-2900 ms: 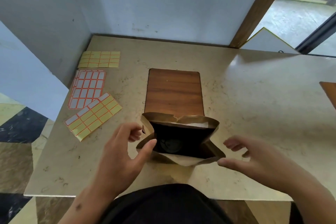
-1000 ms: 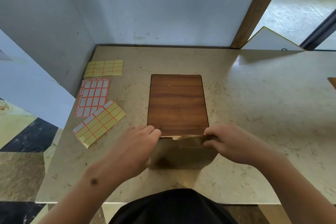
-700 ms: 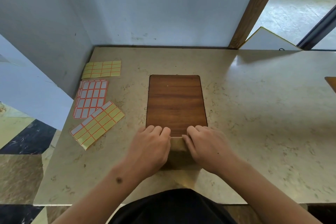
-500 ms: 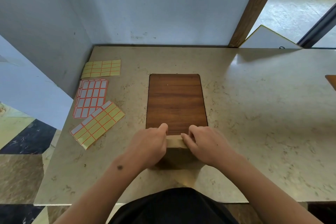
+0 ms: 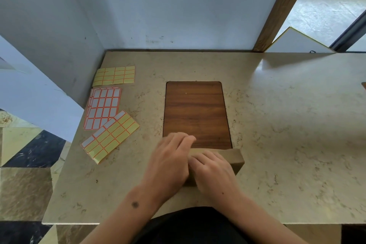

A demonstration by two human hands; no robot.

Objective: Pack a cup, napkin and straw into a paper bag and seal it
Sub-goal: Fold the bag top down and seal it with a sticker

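The paper bag [image 5: 235,157] stands at the near edge of the bench [image 5: 277,125], its top folded over. Both hands press that fold flat: left hand [image 5: 170,161] and right hand [image 5: 213,170], fingers [image 5: 200,159] extended on the paper, gripping nothing. The crease wants firm pressure right along to the uncovered right end, so a label from the sticker sheets [image 5: 110,136] holds.
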